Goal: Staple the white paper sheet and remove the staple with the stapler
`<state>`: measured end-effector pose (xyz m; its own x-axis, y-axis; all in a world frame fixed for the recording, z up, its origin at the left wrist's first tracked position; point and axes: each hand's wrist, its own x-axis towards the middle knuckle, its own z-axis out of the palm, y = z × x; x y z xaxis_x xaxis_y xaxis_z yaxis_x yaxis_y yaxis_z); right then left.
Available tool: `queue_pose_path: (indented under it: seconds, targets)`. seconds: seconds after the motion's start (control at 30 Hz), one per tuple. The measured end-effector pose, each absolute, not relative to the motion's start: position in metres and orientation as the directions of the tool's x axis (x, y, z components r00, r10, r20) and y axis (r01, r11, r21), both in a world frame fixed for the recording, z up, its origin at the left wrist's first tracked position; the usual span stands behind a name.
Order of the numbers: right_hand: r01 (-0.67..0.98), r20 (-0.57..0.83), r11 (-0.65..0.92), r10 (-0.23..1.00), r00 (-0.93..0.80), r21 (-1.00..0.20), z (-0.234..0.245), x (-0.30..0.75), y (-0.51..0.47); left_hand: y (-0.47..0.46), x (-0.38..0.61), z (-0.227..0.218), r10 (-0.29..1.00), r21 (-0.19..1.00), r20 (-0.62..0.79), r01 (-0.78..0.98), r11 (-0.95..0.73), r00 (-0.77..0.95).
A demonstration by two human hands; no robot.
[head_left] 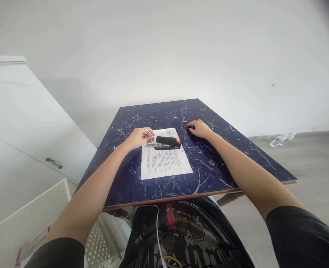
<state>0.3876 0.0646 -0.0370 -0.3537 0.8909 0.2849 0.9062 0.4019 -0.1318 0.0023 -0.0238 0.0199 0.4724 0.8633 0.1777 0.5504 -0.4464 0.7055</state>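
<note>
A black stapler [167, 142] with an orange tip lies across a printed sheet of paper [164, 163], its metal rail sticking out to the left. At that rail is my left hand [142, 137], its fingers bent and the tips drawn close together; what sits between them is too small to make out. My right hand [200, 128] rests on the table to the right of the paper, thumb and forefinger curved with a gap between them. Just beyond its fingertips lies a small grey strip [184, 121], perhaps staples, apparently apart from the hand.
The dark blue marbled table [214, 163] stands close to a white wall [164, 56]. On the left are a white cabinet [30, 123] and a perforated white basket [36, 212]. A clear plastic item [282, 139] lies on the floor at right. A white cable [157, 230] hangs across my lap.
</note>
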Motion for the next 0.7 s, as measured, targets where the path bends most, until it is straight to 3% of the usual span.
queue_pose_path:
  seconds: [0.13,0.27,0.53,0.7]
  targets:
    - [0.902,0.287,0.411,0.887,-0.362,-0.132,-0.0382,0.3883,0.0660,-0.0223,0.0023,0.0197,0.877,0.758,0.184,0.504,-0.414,0.443]
    - [0.902,0.290,0.412,0.886,-0.362,-0.131,-0.0391,0.3889,0.0669,-0.0224,0.0016,0.0221,0.867,0.717,0.232,0.525,-0.459,0.441]
    - [0.902,0.292,0.412,0.885,-0.363,-0.127,-0.0408,0.3894,0.0689,-0.0291,0.0035,0.0263,0.772,0.660,0.176,0.509,-0.553,0.611]
    - [0.902,0.294,0.412,0.884,-0.363,-0.126,-0.0392,0.3882,0.0665,-0.0306,0.0038,0.0276,0.759,0.623,0.158,0.533,-0.572,0.631]
